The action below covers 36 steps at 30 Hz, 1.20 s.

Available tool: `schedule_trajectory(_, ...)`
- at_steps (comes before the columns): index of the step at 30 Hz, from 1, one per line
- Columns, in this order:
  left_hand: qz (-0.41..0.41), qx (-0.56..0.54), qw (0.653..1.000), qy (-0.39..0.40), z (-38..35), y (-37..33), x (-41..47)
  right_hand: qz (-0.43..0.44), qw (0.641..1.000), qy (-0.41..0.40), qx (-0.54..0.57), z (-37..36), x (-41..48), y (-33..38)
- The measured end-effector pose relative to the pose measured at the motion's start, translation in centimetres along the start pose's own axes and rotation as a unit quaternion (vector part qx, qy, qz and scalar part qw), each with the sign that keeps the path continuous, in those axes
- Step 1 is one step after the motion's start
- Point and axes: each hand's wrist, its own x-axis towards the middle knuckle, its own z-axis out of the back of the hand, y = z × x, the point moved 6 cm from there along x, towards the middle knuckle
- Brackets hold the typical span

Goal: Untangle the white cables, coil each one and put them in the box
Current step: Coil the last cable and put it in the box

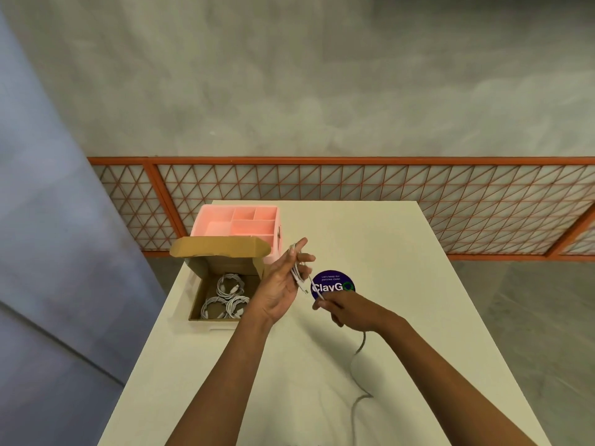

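A thin white cable point(297, 273) lies in loops across the left hand point(280, 284), whose fingers point(302, 242) are spread apart and nearly straight; a plug end hangs just below them. The cable runs on to the right hand point(349, 309), which pinches it between fingertips above a round purple sticker point(335, 281), then trails slack under the wrist along the pale worktop point(386, 246). Left of the hands stands an open cardboard box point(206, 268) holding three coiled white cables point(225, 299). Behind it sits a pink divided organiser point(206, 220).
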Motion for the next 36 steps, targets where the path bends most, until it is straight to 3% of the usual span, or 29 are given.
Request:
schedule_trajectory(5, 0.015, 0.067, 0.997, 0.027, -1.0, 0.3, 0.3, 0.006, 0.998, 0.052, -0.039, 0.4, -0.8, 1.3)
schedule_trajectory(11, 0.045, 0.231, 0.969, 0.072, -0.9, 1.3, 0.4, 0.031, 0.995, 0.047, -0.079, 3.1, -1.9, 3.9)
schedule_trajectory(14, 0.066, 0.295, 0.952, 0.055, -1.2, 1.6, 0.1, 0.045, 0.992, 0.046, -0.109, 4.4, -2.3, 4.8)
schedule_trajectory(17, 0.1, 0.356, 0.928, 0.046, -1.2, 2.3, -0.1, 0.048, 0.989, 0.014, -0.141, 6.3, -2.4, 5.0)
schedule_trajectory(20, 0.123, 0.366, 0.918, 0.094, -1.7, 2.5, -0.4, 0.058, 0.987, -0.043, -0.144, 8.1, -2.2, 5.1)
schedule_trajectory(28, 0.139, 0.169, 0.967, 0.13, -1.2, 2.3, -1.6, 0.086, 0.987, -0.135, 0.018, 12.1, -3.0, 5.0)
schedule_trajectory(36, 0.156, -0.054, 0.96, 0.227, -3.1, 1.4, -2.3, 0.102, 0.965, -0.201, 0.131, 12.2, -2.7, 4.4)
